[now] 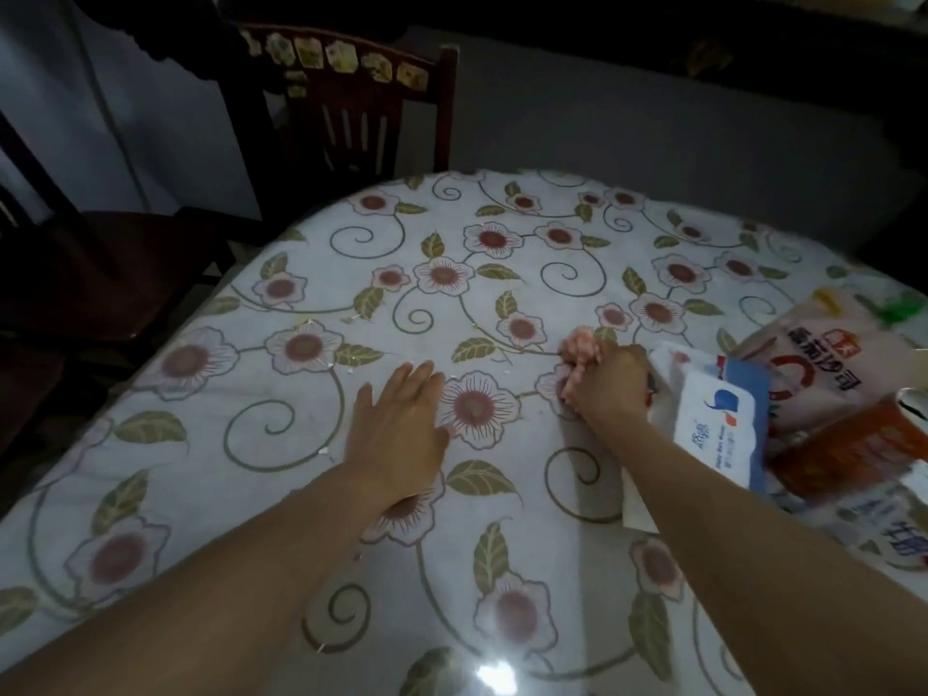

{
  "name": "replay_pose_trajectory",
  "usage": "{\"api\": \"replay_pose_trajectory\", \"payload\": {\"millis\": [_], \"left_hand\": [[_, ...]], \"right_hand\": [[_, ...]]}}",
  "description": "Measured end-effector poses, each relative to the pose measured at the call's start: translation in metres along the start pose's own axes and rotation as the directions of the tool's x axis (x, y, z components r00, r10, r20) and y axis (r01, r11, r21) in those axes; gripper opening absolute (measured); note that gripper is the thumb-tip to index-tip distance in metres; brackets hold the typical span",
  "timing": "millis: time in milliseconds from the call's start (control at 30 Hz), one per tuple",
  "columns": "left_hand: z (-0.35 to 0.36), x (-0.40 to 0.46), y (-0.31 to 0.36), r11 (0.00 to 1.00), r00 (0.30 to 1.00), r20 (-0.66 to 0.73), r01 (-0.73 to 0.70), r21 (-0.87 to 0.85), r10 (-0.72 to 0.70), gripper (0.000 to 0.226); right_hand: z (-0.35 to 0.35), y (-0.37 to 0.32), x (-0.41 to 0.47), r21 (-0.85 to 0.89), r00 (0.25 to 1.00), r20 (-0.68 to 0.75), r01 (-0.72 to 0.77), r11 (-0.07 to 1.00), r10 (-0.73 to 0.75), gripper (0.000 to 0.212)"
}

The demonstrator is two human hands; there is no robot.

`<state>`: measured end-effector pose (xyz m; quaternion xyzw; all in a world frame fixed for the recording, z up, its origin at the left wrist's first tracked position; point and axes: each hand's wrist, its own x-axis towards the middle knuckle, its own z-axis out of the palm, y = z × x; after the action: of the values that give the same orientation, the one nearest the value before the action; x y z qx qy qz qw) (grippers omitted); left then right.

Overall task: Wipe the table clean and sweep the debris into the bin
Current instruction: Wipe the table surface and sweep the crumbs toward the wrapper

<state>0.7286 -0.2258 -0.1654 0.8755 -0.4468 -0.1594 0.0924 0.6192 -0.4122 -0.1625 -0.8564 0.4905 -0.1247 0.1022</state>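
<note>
While my right hand [610, 381] clenches the pink cloth [580, 351] against the table [311, 484], my left hand [396, 424] lies flat beside it. Crumbs [351, 319] lie beyond my left hand; I should press firmly and drag them together. No bin in sight.

Dim indoor light, muted colours. Far room and chair [346, 108] at top left sink into near-black. Bench [502, 273] lit best at centre. Bright white glare spot on glossy cover at bottom edge, pale sheen spreading upward from it. Soft shadow under left hand [396, 424] and forearm, another beside right hand [610, 384]. Wide-angle lens bends bench edge into curve, stretches forearms at lower corners. Overall soft, slightly blurred; packets [803, 394] at right edge smeared, print only partly readable.
</note>
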Motion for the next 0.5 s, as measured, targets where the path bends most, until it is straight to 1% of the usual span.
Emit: {"api": "replay_pose_trajectory", "payload": {"millis": [33, 67, 100, 167, 200, 233, 300, 333, 367, 400, 433, 467, 500], "left_hand": [[0.0, 0.002, -0.002, 1.0, 1.0, 0.006, -0.003, 0.018, 0.003, 0.063], [0.001, 0.003, -0.004, 0.999, 1.0, 0.015, -0.009, 0.031, 0.009, 0.064], [0.001, 0.003, -0.005, 0.999, 1.0, 0.028, -0.015, 0.033, 0.014, 0.064], [0.0, 0.003, -0.006, 1.0, 0.999, 0.044, -0.013, 0.016, 0.013, 0.063], [-0.002, 0.002, -0.006, 1.0, 0.999, 0.047, -0.013, 0.008, 0.013, 0.062], [-0.004, 0.002, -0.006, 1.0, 0.999, 0.049, -0.015, 0.005, 0.015, 0.06], [-0.008, 0.001, -0.007, 1.0, 0.999, 0.039, -0.017, 0.006, 0.017, 0.06], [-0.009, 0.001, -0.009, 1.0, 0.999, 0.03, -0.011, 0.004, 0.01, 0.061], [-0.011, 0.001, -0.011, 1.0, 1.0, 0.021, 0.0, -0.001, 0.0, 0.061], [-0.013, 0.002, -0.014, 1.0, 1.0, 0.009, 0.013, -0.009, -0.013, 0.062], [-0.015, 0.005, -0.017, 1.0, 1.0, -0.005, 0.025, -0.014, -0.025, 0.061], [-0.017, 0.009, -0.02, 0.999, 0.999, -0.018, 0.036, -0.014, -0.036, 0.06], [-0.019, 0.013, -0.023, 0.999, 0.999, -0.03, 0.043, -0.009, -0.044, 0.059]], "right_hand": [[0.006, -0.002, 0.001, 0.015, 0.999, -0.028, -0.034, 0.999, 0.034, 0.028], [0.014, 0.0, 0.001, 0.075, 0.997, -0.058, -0.037, 0.997, 0.041, 0.029], [0.016, -0.002, -0.004, 0.193, 0.998, -0.028, -0.042, 0.98, 0.048, 0.031], [0.026, -0.003, -0.022, 0.293, 0.989, -0.038, 0.145, 0.945, -0.14, 0.038], [0.031, -0.002, -0.035, 0.29, 0.968, -0.041, 0.249, 0.924, -0.248, 0.038], [0.034, -0.001, -0.048, 0.264, 0.932, -0.04, 0.358, 0.895, -0.361, 0.038], [0.028, -0.003, -0.079, 0.232, 0.856, 0.002, 0.502, 0.833, -0.517, 0.04], [0.025, -0.003, -0.094, 0.235, 0.807, 0.023, 0.57, 0.788, -0.59, 0.043], [0.019, -0.005, -0.108, 0.282, 0.754, 0.052, 0.618, 0.734, -0.655, 0.043], [0.012, -0.009, -0.117, 0.357, 0.699, 0.096, 0.64, 0.68, -0.709, 0.04], [0.004, -0.014, -0.12, 0.447, 0.679, 0.121, 0.614, 0.651, -0.724, 0.039], [-0.005, -0.02, -0.117, 0.539, 0.696, 0.145, 0.541, 0.646, -0.704, 0.038], [-0.012, -0.025, -0.106, 0.591, 0.74, 0.158, 0.46, 0.663, -0.654, 0.034]]}}
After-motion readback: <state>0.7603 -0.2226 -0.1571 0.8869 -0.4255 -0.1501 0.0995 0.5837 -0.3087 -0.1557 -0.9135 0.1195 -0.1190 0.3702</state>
